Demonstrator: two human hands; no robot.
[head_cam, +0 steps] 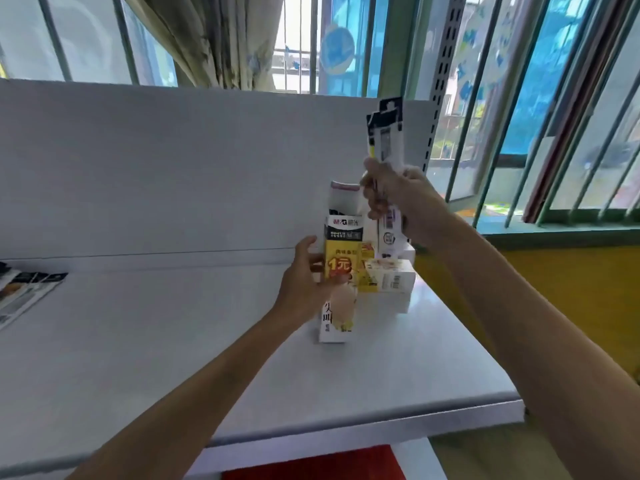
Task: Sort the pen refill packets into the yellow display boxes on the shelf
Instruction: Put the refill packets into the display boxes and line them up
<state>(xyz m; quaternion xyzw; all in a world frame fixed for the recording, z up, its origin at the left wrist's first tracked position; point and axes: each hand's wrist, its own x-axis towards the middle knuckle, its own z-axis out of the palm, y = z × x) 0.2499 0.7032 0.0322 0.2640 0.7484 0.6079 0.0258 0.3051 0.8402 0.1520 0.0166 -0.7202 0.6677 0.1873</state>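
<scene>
A tall yellow display box (341, 258) with a black top band stands upright on the white shelf (173, 341). My left hand (304, 282) grips its left side, the thumb across the front. My right hand (391, 199) is raised just above and right of the box and holds a bundle of pen refill packets (386, 136), whose black and white tops stick up. Behind the box, more yellow and white boxes (388, 275) lie stacked at the shelf's right end.
Several loose refill packets (24, 292) lie at the shelf's far left. A white back panel (173, 168) rises behind the shelf. The shelf's right edge (485, 358) drops off beside a yellow wall. Barred windows and a curtain are beyond.
</scene>
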